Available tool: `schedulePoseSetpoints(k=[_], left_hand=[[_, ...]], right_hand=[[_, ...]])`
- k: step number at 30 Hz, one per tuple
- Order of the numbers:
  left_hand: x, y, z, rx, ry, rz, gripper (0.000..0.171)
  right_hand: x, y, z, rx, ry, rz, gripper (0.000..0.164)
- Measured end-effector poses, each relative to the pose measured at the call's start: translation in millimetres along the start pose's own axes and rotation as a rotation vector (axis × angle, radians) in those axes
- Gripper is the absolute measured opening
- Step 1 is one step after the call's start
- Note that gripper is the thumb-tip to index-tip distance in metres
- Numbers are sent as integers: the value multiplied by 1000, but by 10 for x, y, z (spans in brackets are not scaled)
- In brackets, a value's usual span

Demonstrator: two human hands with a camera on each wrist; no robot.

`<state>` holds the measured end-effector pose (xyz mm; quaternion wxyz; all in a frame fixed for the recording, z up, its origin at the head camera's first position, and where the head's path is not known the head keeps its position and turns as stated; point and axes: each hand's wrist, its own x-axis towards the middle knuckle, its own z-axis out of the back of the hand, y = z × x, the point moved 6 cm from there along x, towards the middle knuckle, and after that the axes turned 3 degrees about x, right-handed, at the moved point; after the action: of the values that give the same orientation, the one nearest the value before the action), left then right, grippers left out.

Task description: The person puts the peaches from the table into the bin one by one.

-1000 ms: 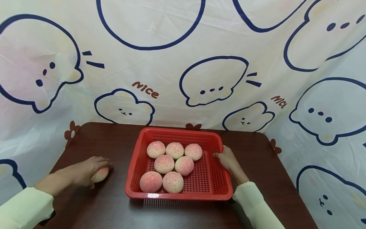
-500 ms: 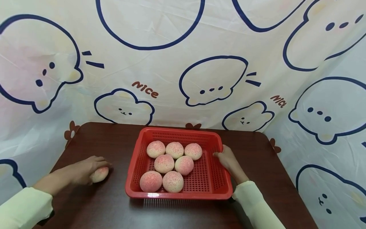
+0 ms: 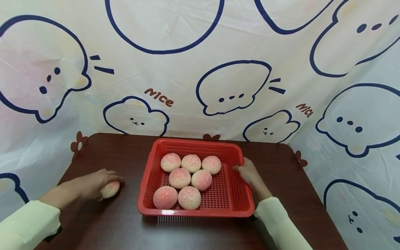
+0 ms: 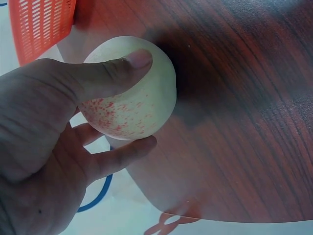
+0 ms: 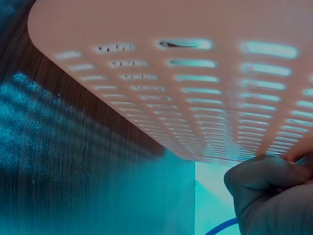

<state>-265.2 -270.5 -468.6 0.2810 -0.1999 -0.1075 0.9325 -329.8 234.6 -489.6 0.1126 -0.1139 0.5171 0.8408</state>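
Note:
At the left of the table, my left hand (image 3: 95, 184) holds a pink-and-cream peach (image 3: 110, 189) low over the wood. The left wrist view shows the thumb across the pale, red-speckled peach (image 4: 129, 93) and fingers on its opposite side. Whether it touches the table, I cannot tell. A red plastic basket (image 3: 228, 184) with slotted walls stands mid-table, several similar peaches (image 3: 179, 178) grouped toward its left. My right hand (image 3: 250, 173) grips the basket's right rim, thumb over the inner side. In the right wrist view, curled fingers (image 5: 264, 178) lie against the slotted wall.
The dark brown wooden table (image 3: 125, 222) ends at a patterned cloth (image 3: 184, 76) behind and at both sides. Bare basket floor (image 3: 217, 192) shows to the right of the peaches. A strip of table separates the left hand from the basket.
My left hand shifts only very slightly around the peach. The basket, its peaches and my right hand stay as they were.

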Motion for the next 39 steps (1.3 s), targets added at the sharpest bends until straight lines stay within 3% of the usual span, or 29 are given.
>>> schedulePoseSetpoints(k=[9,17,33,39], left_hand=[[-3,-6,73,1,-28,-10,73],[2,-91,210,-37,-65,39,69],[5,-288,533,-33,-216,92,75],[23,-353,653,-38,-227,59,77]], right_hand=[[-10,0,-4,-2,2,-3,38],[-5,-14,-3,1,0,-8,39],[-4,-6,4,-4,1,-2,39],[-8,-1,-7,-3,4,4,40]])
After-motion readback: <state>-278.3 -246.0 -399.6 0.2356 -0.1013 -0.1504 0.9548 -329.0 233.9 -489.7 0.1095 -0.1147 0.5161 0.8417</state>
